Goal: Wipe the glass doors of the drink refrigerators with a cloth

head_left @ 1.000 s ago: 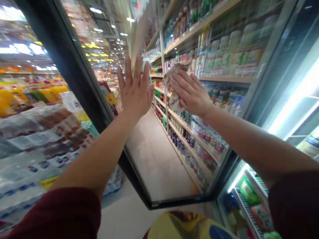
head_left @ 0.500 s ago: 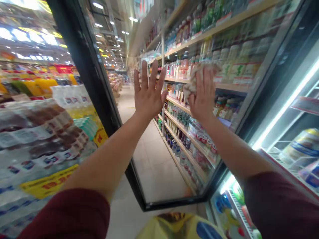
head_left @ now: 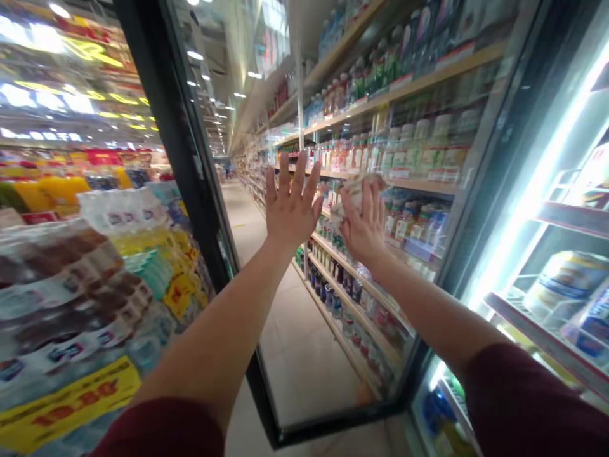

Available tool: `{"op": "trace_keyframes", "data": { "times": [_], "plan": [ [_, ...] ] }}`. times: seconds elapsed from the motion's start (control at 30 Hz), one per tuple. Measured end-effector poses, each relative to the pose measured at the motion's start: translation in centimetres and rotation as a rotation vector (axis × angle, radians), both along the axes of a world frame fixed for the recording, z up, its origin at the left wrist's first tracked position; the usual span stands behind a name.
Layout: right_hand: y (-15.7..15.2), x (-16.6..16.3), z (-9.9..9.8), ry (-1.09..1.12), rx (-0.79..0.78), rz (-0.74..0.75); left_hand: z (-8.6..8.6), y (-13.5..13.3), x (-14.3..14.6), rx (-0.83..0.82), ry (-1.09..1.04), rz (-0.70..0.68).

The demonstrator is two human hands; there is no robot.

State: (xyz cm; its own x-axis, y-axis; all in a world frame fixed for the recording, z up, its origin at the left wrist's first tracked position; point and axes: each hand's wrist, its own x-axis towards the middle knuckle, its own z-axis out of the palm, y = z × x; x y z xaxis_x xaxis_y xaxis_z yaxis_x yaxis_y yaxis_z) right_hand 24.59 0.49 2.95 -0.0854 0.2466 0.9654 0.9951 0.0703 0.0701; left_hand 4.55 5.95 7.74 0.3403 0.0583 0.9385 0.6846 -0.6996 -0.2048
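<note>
An open glass cooler door (head_left: pixel 190 171) with a black frame stands in front of me. My left hand (head_left: pixel 291 206) lies flat on the pane, fingers spread, holding nothing. Just to its right, my right hand (head_left: pixel 364 222) presses a crumpled pale cloth (head_left: pixel 354 190) against the same glass. The cloth shows above and left of the fingers; the rest is hidden under the palm.
Through the glass runs a shop aisle with shelves of bottles (head_left: pixel 380 152). Stacked packs of bottled drinks (head_left: pixel 80 273) with a yellow price sign (head_left: pixel 66 406) stand at the left. The lit cooler interior (head_left: pixel 566 298) with tubs on wire shelves is at the right.
My right hand has slid the cloth across the glass, first up and right, then back down beside the left hand. My view has tilted upward; the yellow object at the bottom has left the view.
</note>
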Motion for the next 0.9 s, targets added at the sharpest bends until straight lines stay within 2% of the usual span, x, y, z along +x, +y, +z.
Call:
{"op": "trace_keyframes", "data": {
  "times": [0.07,0.1,0.23,0.3,0.43,0.5,0.67,0.73,0.9],
  "plan": [
    [-0.2,-0.2,-1.1,-0.063,-0.059,0.006,0.0,-0.1,0.2,-0.019,0.003,0.011],
    [-0.2,-0.2,-0.7,-0.080,-0.069,0.006,0.1,-0.2,0.3,-0.027,0.004,0.021],
    [0.2,-0.6,4.0,-0.026,-0.016,-0.002,0.2,-0.9,0.5,-0.049,-0.001,0.083],
    [0.6,-1.1,4.9,0.034,0.014,-0.007,0.3,-1.3,0.6,-0.068,-0.003,0.100],
    [1.0,-1.9,2.9,0.004,-0.034,0.027,0.4,-1.2,0.8,-0.119,0.009,0.051],
    [1.0,-1.6,3.0,-0.067,-0.062,0.067,0.4,-0.7,0.9,-0.121,0.013,0.023],
    [1.3,-0.8,7.1,-0.029,-0.010,0.122,0.3,0.2,1.3,-0.102,0.017,0.063],
    [1.5,-1.3,6.7,0.002,0.033,0.129,0.3,-0.2,1.3,-0.120,0.018,0.081],
    [1.6,-2.4,1.8,-0.084,0.017,0.149,0.4,-1.4,1.0,-0.139,0.024,0.079]
  ]
}}
